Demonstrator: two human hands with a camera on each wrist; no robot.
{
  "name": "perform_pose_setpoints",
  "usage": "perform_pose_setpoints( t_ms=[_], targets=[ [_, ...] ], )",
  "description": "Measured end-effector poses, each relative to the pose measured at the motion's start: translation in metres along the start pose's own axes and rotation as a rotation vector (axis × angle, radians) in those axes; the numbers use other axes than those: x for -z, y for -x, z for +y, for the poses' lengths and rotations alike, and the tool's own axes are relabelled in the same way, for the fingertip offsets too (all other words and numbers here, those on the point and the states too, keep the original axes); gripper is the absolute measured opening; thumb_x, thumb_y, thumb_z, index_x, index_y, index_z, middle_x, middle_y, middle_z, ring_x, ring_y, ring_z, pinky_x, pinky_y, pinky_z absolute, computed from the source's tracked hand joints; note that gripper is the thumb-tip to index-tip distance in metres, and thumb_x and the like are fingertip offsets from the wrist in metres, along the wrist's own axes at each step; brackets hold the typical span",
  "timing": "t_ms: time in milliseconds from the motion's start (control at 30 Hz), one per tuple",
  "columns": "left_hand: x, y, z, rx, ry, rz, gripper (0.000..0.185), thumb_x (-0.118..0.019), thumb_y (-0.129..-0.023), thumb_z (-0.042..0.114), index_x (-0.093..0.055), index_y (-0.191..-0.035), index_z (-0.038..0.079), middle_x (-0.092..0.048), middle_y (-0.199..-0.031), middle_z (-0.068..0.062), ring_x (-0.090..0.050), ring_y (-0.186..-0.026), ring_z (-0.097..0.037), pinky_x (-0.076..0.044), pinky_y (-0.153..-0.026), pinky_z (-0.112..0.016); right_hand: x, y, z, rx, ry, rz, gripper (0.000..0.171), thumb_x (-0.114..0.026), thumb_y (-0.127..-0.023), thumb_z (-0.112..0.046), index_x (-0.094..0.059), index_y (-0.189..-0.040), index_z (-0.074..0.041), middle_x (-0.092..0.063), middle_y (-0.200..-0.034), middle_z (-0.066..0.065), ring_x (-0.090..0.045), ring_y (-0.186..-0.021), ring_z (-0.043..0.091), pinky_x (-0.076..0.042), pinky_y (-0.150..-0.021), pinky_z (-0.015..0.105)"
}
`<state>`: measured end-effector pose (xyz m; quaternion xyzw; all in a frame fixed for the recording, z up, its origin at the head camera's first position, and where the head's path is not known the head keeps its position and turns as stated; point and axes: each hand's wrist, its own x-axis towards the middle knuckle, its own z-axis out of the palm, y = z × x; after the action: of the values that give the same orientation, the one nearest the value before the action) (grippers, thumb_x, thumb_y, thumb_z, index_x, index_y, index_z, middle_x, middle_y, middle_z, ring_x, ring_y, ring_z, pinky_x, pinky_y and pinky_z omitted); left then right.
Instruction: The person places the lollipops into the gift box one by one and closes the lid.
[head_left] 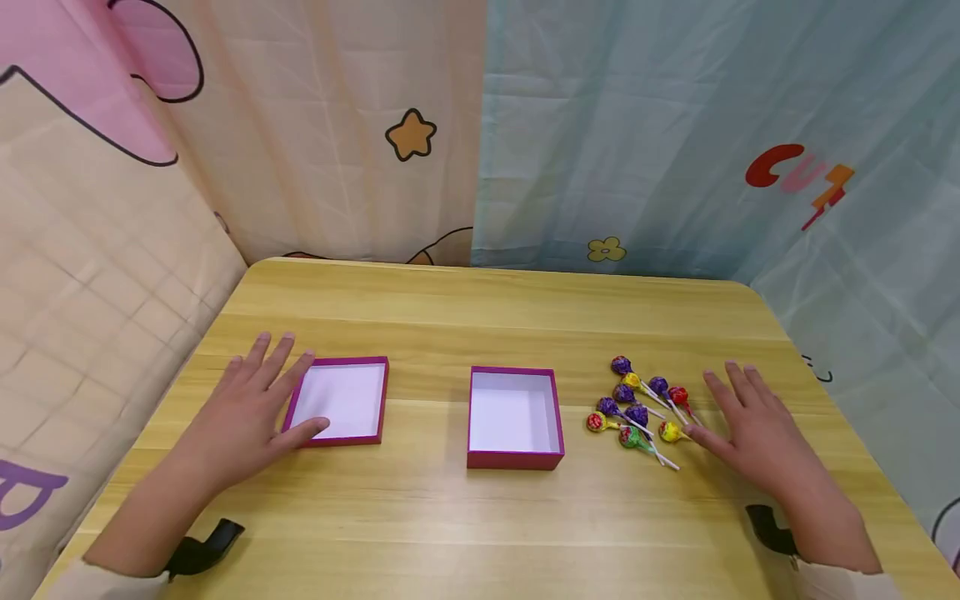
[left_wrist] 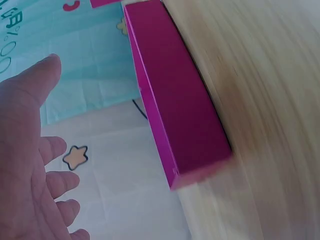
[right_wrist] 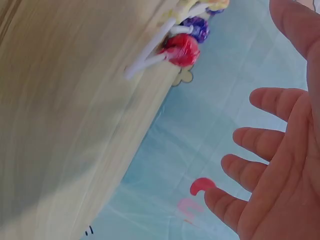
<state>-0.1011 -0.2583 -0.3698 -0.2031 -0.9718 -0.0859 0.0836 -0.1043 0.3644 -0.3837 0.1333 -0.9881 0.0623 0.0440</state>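
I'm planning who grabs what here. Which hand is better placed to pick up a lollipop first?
Probably the right hand: it lies open right beside the lollipops, its thumb almost at the yellow one. The left hand rests at the shallow box tray, with the deeper box between it and the sweets.

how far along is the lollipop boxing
Done: the box stands open, its lid set aside. In hand: nothing; the left hand rests by the lid, the right hand beside the lollipops. Left: every lollipop lies on the table; the box holds none.
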Motion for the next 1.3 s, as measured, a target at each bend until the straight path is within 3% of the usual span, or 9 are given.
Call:
perform_pose_setpoints(
  t_ms=[133, 333, 600, 933, 1300],
  targets=[
    [-0.001, -0.008, 0.012, -0.027, 0.056, -0.010, 0.088, -0.066, -0.089, 0.057, -0.036, -0.153, 0.004, -0.020, -0.161, -0.023, -0.002, -0.150, -0.040, -0.005, -0.116, -0.060, 0.000, -0.003, -0.005, 0.033, -0.012, 0.011, 0.083, -0.068, -0.092, -0.046, -0.037, -0.147, 0.008, -0.024, -0.151, 0.038, -0.011, -0.143, 0.054, -0.011, -0.113, 0.065],
    [-0.005, -0.019, 0.030, -0.064, 0.094, -0.047, 0.088, -0.066, -0.088, 0.059, -0.037, -0.153, 0.007, -0.021, -0.161, -0.019, -0.008, -0.149, -0.039, -0.011, -0.117, -0.056, 0.000, -0.008, -0.013, 0.095, -0.033, 0.018, 0.077, -0.073, -0.090, -0.038, -0.042, -0.144, 0.006, -0.030, -0.149, 0.035, -0.026, -0.137, 0.055, -0.024, -0.107, 0.067],
    [-0.014, -0.033, 0.051, -0.112, 0.124, -0.072, 0.090, -0.062, -0.087, 0.067, -0.036, -0.155, 0.013, -0.023, -0.162, -0.014, -0.013, -0.149, -0.036, -0.027, -0.110, -0.060, 0.000, -0.013, -0.025, 0.115, -0.046, -0.020, 0.071, -0.072, -0.091, -0.038, -0.046, -0.142, 0.004, -0.035, -0.147, 0.033, -0.033, -0.133, 0.054, -0.032, -0.100, 0.070],
    [-0.024, -0.044, 0.075, -0.162, 0.233, -0.107, 0.092, -0.054, -0.088, 0.073, -0.032, -0.157, 0.016, -0.023, -0.162, -0.011, -0.023, -0.147, -0.033, -0.039, -0.106, -0.052, -0.004, -0.017, -0.040, 0.182, -0.042, -0.019, 0.065, -0.078, -0.086, -0.027, -0.053, -0.139, 0.002, -0.050, -0.137, 0.026, -0.048, -0.123, 0.048, -0.040, -0.098, 0.064],
    [-0.040, -0.058, 0.097, -0.163, 0.357, -0.126, 0.092, -0.054, -0.087, 0.073, -0.027, -0.158, 0.022, -0.031, -0.159, -0.005, -0.031, -0.144, -0.028, -0.036, -0.108, -0.054, -0.005, -0.019, -0.053, 0.177, -0.037, -0.063, 0.057, -0.076, -0.089, -0.031, -0.059, -0.134, -0.002, -0.054, -0.135, 0.024, -0.051, -0.123, 0.046, -0.042, -0.098, 0.062]
  ],
)
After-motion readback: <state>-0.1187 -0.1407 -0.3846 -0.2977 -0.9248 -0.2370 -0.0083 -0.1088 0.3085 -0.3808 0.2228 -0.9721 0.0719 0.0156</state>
